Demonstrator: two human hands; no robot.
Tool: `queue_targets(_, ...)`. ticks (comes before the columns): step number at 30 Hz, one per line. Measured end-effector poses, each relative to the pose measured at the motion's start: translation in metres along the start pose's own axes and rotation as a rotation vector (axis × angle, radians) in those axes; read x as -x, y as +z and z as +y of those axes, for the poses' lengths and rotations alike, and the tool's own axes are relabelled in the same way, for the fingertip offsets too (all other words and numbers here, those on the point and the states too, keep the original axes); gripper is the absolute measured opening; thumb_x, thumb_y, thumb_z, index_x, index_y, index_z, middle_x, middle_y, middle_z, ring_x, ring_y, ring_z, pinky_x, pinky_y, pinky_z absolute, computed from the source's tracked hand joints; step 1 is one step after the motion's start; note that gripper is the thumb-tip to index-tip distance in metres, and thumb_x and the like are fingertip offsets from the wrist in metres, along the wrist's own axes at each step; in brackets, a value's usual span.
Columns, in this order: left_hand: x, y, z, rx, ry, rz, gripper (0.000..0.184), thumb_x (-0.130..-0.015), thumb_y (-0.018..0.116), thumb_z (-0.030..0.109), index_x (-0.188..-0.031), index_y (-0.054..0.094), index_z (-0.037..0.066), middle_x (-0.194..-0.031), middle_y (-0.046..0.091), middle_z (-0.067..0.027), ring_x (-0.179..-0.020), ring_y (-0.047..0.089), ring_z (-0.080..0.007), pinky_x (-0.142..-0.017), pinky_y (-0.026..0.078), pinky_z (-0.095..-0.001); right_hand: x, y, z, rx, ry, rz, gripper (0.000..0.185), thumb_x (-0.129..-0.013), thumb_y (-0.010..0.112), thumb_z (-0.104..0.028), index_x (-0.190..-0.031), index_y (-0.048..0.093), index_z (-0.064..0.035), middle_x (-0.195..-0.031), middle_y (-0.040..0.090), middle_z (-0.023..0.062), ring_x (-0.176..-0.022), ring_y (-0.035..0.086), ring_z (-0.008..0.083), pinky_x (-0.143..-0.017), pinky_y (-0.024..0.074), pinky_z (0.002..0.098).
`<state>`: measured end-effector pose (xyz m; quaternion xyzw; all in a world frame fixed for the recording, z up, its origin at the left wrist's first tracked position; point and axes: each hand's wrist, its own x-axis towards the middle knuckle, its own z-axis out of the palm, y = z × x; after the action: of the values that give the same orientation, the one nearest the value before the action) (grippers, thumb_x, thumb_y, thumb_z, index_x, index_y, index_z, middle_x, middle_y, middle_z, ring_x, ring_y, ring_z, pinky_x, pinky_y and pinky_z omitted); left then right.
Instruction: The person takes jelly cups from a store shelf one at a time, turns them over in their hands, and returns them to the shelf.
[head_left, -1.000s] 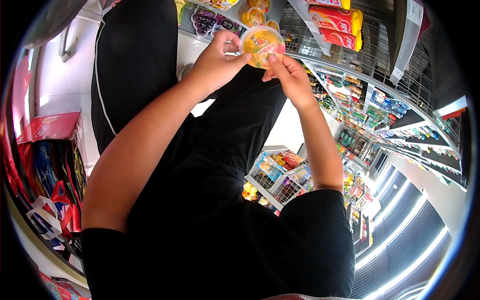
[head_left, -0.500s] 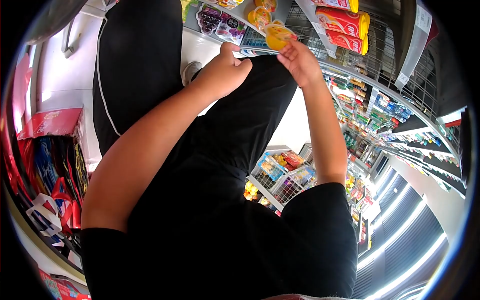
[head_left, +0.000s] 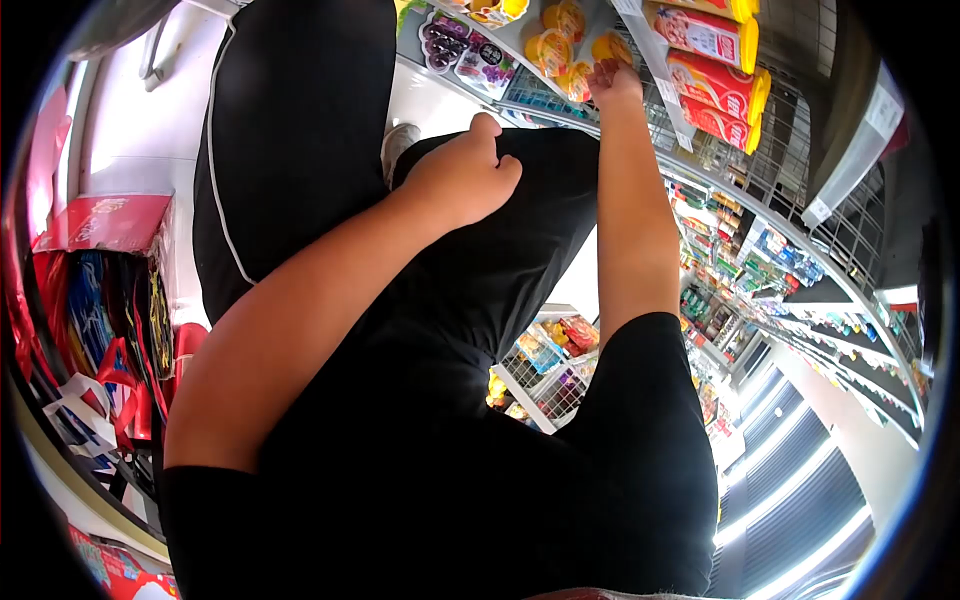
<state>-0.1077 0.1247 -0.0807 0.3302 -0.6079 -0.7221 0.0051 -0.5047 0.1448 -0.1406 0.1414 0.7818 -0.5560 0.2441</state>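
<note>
My right hand (head_left: pixel 615 82) reaches into the shelf at the top, its fingers on a yellow fruit jelly cup (head_left: pixel 610 46). Several more jelly cups (head_left: pixel 548 52) of the same kind sit just left of it, with clear lids and orange-yellow contents. My left hand (head_left: pixel 468 178) hovers over my black-trousered knee (head_left: pixel 550 160). Its fingers are curled in, the thumb sticks out, and nothing shows in it.
Purple grape packs (head_left: pixel 462 50) lie on the shelf to the left. Red and yellow packets (head_left: pixel 715 85) stand right of a grey shelf strip with price labels. A red box (head_left: pixel 105 222) and hanging bags are at left. Behind me are wire baskets (head_left: pixel 545 385) of goods.
My right hand has moved the jelly cup from in front of the shelf's edge up and right, onto the shelf beside the other cups. My left hand stays curled, slightly lower in view.
</note>
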Motion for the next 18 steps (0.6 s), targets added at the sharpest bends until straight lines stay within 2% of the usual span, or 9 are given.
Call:
queue_targets(1, -0.001, -0.004, 0.001, 0.001, -0.004, 0.009, 0.049, -0.099, 0.059, 0.03, -0.136, 0.043, 0.0, -0.106, 0.074, -0.0189, -0.096, 0.072, -0.0353, -0.086, 0.054, -0.043, -0.005, 0.004, 0.001, 0.057, -0.035, 0.01, 0.018, -0.107, 0.051, -0.027, -0.107, 0.056, -0.0101, -0.102, 0.062, 0.0057, -0.097, 0.06, 0.0249, -0.079, 0.049, 0.0409)
queue_targets(2, -0.003, -0.006, 0.004, -0.013, -0.033, -0.024, 0.049, -0.099, 0.059, 0.03, -0.136, 0.043, 0.0, -0.107, 0.074, -0.0192, -0.096, 0.072, -0.0353, -0.086, 0.054, -0.043, -0.01, 0.009, 0.001, 0.015, 0.002, 0.045, 0.022, -0.106, 0.053, -0.029, -0.112, 0.059, -0.0081, -0.106, 0.067, 0.0055, -0.109, 0.059, 0.0238, -0.109, 0.0384, 0.0462)
queue_targets(3, -0.004, -0.007, 0.007, -0.025, -0.061, -0.062, 0.049, -0.099, 0.058, 0.029, -0.136, 0.043, 0.0, -0.108, 0.074, -0.0194, -0.096, 0.072, -0.0353, -0.086, 0.054, -0.043, -0.019, 0.009, 0.003, 0.018, 0.0, 0.044, 0.022, -0.106, 0.053, -0.029, -0.112, 0.059, -0.0081, -0.106, 0.067, 0.0055, -0.109, 0.059, 0.0238, -0.109, 0.0384, 0.0462)
queue_targets(5, -0.004, -0.011, 0.014, -0.001, -0.037, -0.064, 0.053, -0.097, 0.056, 0.031, -0.135, 0.043, -0.005, -0.11, 0.072, -0.024, -0.103, 0.07, -0.0401, -0.092, 0.054, -0.0463, -0.039, 0.006, 0.003, -0.006, -0.008, 0.007, 0.02, -0.105, 0.054, -0.027, -0.108, 0.06, -0.008, -0.101, 0.068, 0.0064, -0.098, 0.06, 0.0226, -0.094, 0.0442, 0.0421)
queue_targets(6, -0.005, -0.01, 0.016, -0.003, -0.034, -0.051, 0.053, -0.097, 0.056, 0.031, -0.135, 0.044, -0.005, -0.109, 0.072, -0.024, -0.103, 0.07, -0.04, -0.092, 0.054, -0.0463, -0.039, 0.008, 0.001, -0.045, 0.022, 0.009, 0.017, -0.102, 0.056, -0.023, -0.103, 0.059, -0.0067, -0.089, 0.066, 0.0064, -0.085, 0.06, 0.0215, -0.077, 0.0437, 0.0368)
queue_targets(10, -0.01, -0.012, 0.018, 0.0, -0.036, -0.033, 0.051, -0.097, 0.057, 0.029, -0.133, 0.045, -0.004, -0.107, 0.071, -0.0245, -0.1, 0.07, -0.0403, -0.089, 0.054, -0.0472, -0.037, 0.022, -0.003, -0.071, 0.042, 0.022, 0.012, -0.101, 0.055, -0.017, -0.1, 0.058, -0.0055, -0.077, 0.06, 0.005, -0.075, 0.058, 0.0211, -0.065, 0.0399, 0.0329)
queue_targets(14, -0.014, -0.011, 0.016, -0.014, -0.028, -0.019, 0.048, -0.096, 0.058, 0.028, -0.13, 0.046, -0.004, -0.104, 0.071, -0.0251, -0.097, 0.07, -0.041, -0.085, 0.054, -0.0485, -0.05, 0.028, -0.001, -0.043, 0.146, 0.012, 0.011, -0.101, 0.051, -0.01, -0.094, 0.058, -0.0048, -0.069, 0.05, 0.0029, -0.062, 0.049, 0.0149, -0.054, 0.0339, 0.025)
queue_targets(16, -0.015, -0.013, 0.018, -0.064, -0.099, -0.074, 0.048, -0.099, 0.059, 0.029, -0.136, 0.045, 0.002, -0.113, 0.073, -0.0172, -0.102, 0.072, -0.0351, -0.09, 0.054, -0.0426, -0.051, 0.027, -0.001, -0.02, 0.203, -0.001, 0.012, -0.101, 0.051, -0.008, -0.092, 0.058, -0.005, -0.068, 0.048, 0.0024, -0.058, 0.046, 0.0126, -0.051, 0.0318, 0.023)
queue_targets(18, -0.016, -0.014, 0.019, -0.07, -0.103, -0.066, 0.048, -0.099, 0.06, 0.029, -0.135, 0.045, 0.002, -0.112, 0.073, -0.0169, -0.1, 0.072, -0.0351, -0.088, 0.054, -0.0427, -0.053, 0.024, -0.002, -0.002, 0.28, 0.011, 0.016, -0.102, 0.05, -0.008, -0.088, 0.058, -0.0054, -0.068, 0.046, 0.001, -0.054, 0.04, 0.0096, -0.048, 0.0298, 0.0202)
